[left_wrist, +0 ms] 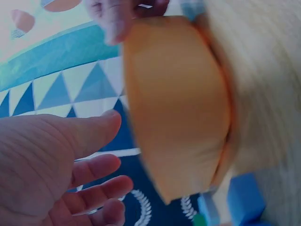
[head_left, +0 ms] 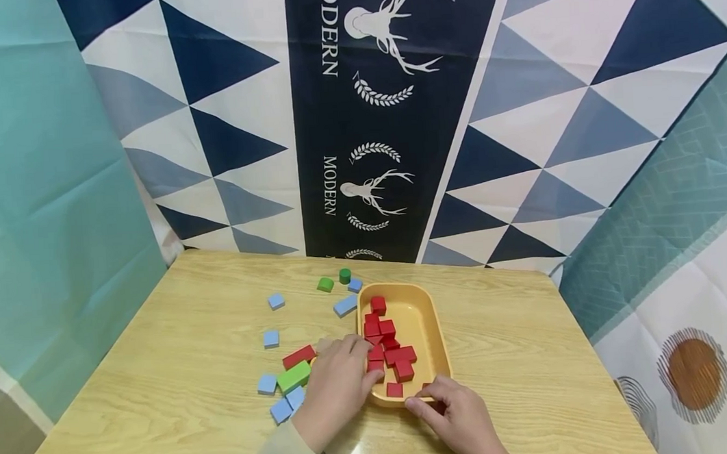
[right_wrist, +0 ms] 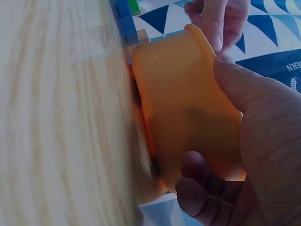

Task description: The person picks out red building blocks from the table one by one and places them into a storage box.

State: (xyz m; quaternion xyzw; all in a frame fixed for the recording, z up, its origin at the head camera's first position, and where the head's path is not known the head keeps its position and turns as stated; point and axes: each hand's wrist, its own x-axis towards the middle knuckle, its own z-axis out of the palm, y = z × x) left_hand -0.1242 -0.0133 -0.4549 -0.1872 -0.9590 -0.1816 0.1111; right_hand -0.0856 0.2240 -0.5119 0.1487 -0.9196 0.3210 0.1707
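Observation:
A yellow-orange plastic bin holds several red wooden blocks, mostly along its left half. My left hand hangs over the bin's left rim, thumb and fingers apart near the red blocks. In the left wrist view nothing shows between its thumb and loosely bent fingers. At the bin's front right corner my right hand grips the rim, its thumb lying along the edge and its other fingers bent at the corner. One red block beside its index finger is partly hidden.
Left of the bin lie several blue blocks, a long green block and a red bar. A green cylinder and a green piece stand behind. A patterned cloth hangs past the table's back edge.

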